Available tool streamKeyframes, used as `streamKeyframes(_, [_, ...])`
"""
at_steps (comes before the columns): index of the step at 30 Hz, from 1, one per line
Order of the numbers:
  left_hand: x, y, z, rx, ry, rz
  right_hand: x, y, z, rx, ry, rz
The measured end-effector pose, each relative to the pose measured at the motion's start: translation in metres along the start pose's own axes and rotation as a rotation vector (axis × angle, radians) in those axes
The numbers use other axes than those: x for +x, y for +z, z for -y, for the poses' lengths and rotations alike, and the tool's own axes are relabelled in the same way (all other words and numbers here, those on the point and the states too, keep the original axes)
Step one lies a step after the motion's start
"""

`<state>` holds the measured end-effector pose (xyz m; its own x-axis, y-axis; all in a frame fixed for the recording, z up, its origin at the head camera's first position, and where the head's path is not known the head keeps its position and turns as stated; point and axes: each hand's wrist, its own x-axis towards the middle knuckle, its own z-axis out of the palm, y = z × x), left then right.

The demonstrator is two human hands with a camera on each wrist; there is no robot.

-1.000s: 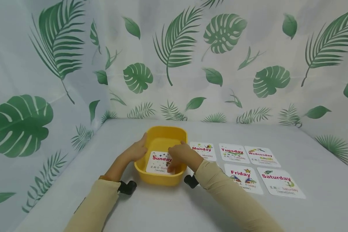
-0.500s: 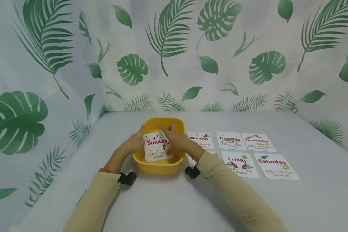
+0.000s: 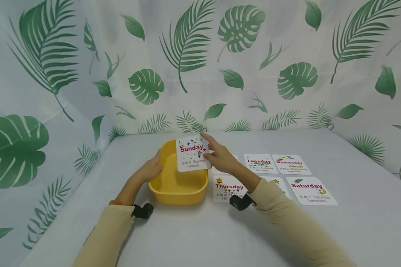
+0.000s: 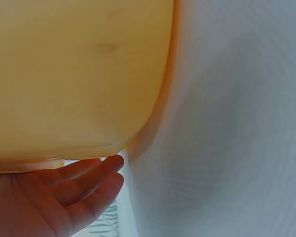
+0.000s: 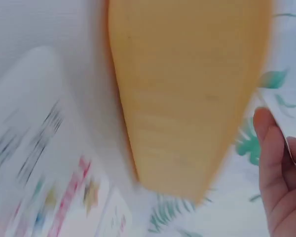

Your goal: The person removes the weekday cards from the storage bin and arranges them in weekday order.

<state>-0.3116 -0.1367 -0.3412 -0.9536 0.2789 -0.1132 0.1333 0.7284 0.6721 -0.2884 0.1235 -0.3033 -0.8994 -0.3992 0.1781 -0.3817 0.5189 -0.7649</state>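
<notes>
In the head view, my right hand pinches the right edge of a white Sunday card between thumb and fingers. The card is raised and tilted above the yellow plastic bin, its printed side facing me. In the right wrist view that card shows only as a thin edge in my fingers. My left hand holds the bin at its left rim. The left wrist view has its fingers against the outside of the bin; the thumb is out of sight there.
Right of the bin lie day cards: Thursday, Tuesday, Wednesday and Saturday. My right hand and sleeve partly cover two more cards. A leaf-printed cloth stands behind the pale table.
My right hand has lifted the Sunday card up out of the bin and slightly right. My left hand stays at the bin's left rim. The head view has shifted a little.
</notes>
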Motion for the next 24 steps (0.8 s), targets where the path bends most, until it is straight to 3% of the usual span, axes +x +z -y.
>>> streamKeyframes(5, [0.0, 0.002, -0.002, -0.01, 0.006, 0.014, -0.067, -0.045, -0.014, 0.124, 0.106, 0.094])
streamKeyframes(9, [0.0, 0.004, 0.001, -0.005, 0.012, 0.023, -0.124, -0.075, -0.033, 0.105, 0.152, 0.183])
streamKeyframes(12, [-0.001, 0.005, 0.004, 0.001, 0.015, 0.022, -0.155, -0.09, -0.044, 0.087, 0.194, 0.217])
streamKeyframes(18, [-0.004, 0.004, 0.003, 0.005, 0.002, 0.025, -0.191, -0.095, -0.058, 0.054, 0.247, 0.304])
streamKeyframes(21, [-0.004, 0.002, 0.0, 0.012, 0.004, 0.013, -0.201, -0.093, -0.06, -0.068, 0.25, 0.343])
streamKeyframes(24, [-0.002, 0.001, -0.001, -0.002, 0.015, 0.005, -0.209, -0.091, -0.06, -0.241, 0.318, 0.364])
